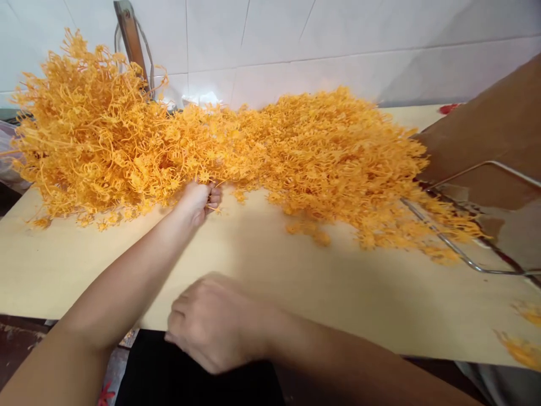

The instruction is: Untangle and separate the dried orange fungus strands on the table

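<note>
A long heap of orange plastic flower pieces [329,152] with thin curly stems lies across the table. My left hand [199,202] reaches to the heap's front edge, its fingers curled closed on an orange flower piece [214,209], of which only small bits show. Nearer to me, my right hand [211,324] hangs over the table's front edge, apart from the heap. Its fingers are folded in and blurred by motion, and whatever they may hold is hidden.
The pale yellow table [270,265] backs onto a tiled wall [270,34]. At the right, a bent metal rod [456,256] stands by a brown cardboard sheet [486,135]. Loose orange pieces [522,349] lie at the front right corner. A brown upright bar [133,42] rises behind the heap.
</note>
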A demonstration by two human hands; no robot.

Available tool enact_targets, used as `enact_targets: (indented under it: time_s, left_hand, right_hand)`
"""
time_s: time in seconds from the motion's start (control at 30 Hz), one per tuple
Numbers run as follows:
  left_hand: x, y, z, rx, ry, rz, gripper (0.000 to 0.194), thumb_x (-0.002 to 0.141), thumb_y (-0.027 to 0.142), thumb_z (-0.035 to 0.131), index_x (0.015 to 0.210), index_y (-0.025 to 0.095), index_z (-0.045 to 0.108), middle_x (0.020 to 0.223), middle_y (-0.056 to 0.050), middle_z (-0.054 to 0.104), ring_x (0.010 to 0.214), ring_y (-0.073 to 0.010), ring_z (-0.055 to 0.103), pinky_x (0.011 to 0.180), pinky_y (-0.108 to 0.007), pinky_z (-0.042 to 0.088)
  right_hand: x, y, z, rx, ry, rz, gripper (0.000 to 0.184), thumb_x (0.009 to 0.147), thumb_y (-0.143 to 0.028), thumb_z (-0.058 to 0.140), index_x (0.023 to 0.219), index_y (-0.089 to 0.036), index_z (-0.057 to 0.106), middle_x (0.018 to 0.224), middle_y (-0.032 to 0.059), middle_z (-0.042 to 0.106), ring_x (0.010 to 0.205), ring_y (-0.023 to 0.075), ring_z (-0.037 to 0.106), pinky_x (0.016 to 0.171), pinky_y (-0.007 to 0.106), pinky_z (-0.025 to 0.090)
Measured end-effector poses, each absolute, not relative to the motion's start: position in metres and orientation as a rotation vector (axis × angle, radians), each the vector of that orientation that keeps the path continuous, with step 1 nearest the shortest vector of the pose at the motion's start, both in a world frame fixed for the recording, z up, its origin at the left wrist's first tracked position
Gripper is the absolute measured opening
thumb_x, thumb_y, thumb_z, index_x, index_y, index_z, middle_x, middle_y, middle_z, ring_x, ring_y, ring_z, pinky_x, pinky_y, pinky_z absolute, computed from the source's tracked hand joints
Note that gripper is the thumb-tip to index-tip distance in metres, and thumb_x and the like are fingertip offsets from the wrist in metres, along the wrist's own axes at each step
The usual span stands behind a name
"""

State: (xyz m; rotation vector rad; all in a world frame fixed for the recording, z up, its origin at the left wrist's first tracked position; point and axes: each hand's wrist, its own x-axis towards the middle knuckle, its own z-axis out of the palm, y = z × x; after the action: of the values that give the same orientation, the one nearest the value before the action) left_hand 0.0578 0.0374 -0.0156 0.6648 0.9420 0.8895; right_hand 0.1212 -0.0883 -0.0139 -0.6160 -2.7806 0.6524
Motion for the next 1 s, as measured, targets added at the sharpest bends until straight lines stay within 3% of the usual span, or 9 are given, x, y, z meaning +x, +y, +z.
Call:
enact_targets:
  time_s: [0.13, 0.27, 0.37, 0.6, 0.83, 1.0]
  left_hand:
    - [0.048, 0.034, -0.018, 0.758, 0.800, 0.849, 0.006, 0.079, 0.008, 0.045, 0.077, 0.012, 0.049, 0.057, -0.001, 0.053, 0.050, -0.0071, 0.053, 0.047, -0.017, 0.042]
    - [0.046, 0.028, -0.017, 0.791, 0.702, 0.837, 0.009, 0.082, 0.013, 0.046, 0.075, 0.011, 0.051, 0.061, -0.001, 0.055, 0.054, -0.0090, 0.055, 0.053, -0.022, 0.047]
    - [0.050, 0.025, -0.017, 0.749, 0.683, 0.863, 0.011, 0.082, 0.014, 0.046, 0.073, 0.011, 0.052, 0.060, 0.000, 0.054, 0.055, -0.0074, 0.054, 0.057, -0.020, 0.046]
    - [0.059, 0.015, -0.017, 0.745, 0.700, 0.884, 0.014, 0.080, 0.022, 0.053, 0.071, 0.012, 0.052, 0.064, 0.001, 0.054, 0.059, -0.0062, 0.052, 0.066, -0.021, 0.044]
    - [0.060, 0.012, -0.015, 0.740, 0.698, 0.926, 0.012, 0.082, 0.017, 0.049, 0.071, 0.013, 0.049, 0.062, 0.002, 0.053, 0.057, -0.0054, 0.051, 0.059, -0.018, 0.040]
    - [0.059, 0.025, -0.018, 0.619, 0.759, 0.901, 0.023, 0.086, 0.013, 0.039, 0.065, 0.017, 0.032, 0.045, 0.007, 0.033, 0.038, -0.0034, 0.034, 0.043, -0.015, 0.027]
  right_hand:
    - [0.135, -0.067, -0.023, -0.934, -2.014, 0.996, 0.015, 0.077, -0.013, 0.036, 0.079, -0.017, 0.050, 0.073, 0.0014, 0.055, 0.058, 0.0087, 0.047, 0.054, 0.023, 0.036]
    - [0.162, -0.038, -0.031, -1.264, -1.357, 1.105, 0.015, 0.071, -0.011, 0.036, 0.081, -0.018, 0.046, 0.064, -0.0040, 0.045, 0.045, 0.0063, 0.034, 0.044, 0.022, 0.029]
    - [0.163, -0.035, -0.030, -1.322, -1.376, 1.014, 0.006, 0.075, -0.021, 0.043, 0.070, -0.018, 0.045, 0.059, -0.0040, 0.041, 0.051, 0.0078, 0.036, 0.048, 0.023, 0.029]
    - [0.156, -0.034, -0.032, -1.465, -1.482, 0.699, 0.030, 0.070, -0.045, 0.059, 0.067, -0.018, 0.046, 0.063, -0.0014, 0.049, 0.056, 0.0092, 0.040, 0.051, 0.024, 0.030]
    - [0.168, -0.030, -0.038, -1.343, -1.669, 0.713, 0.023, 0.082, -0.033, 0.042, 0.065, -0.018, 0.043, 0.061, -0.0013, 0.043, 0.058, 0.0101, 0.039, 0.057, 0.025, 0.031]
    - [0.148, -0.060, -0.025, -1.073, -2.140, 0.763, 0.027, 0.082, -0.023, 0.040, 0.056, -0.019, 0.030, 0.052, -0.0036, 0.033, 0.049, 0.0078, 0.030, 0.050, 0.024, 0.025]
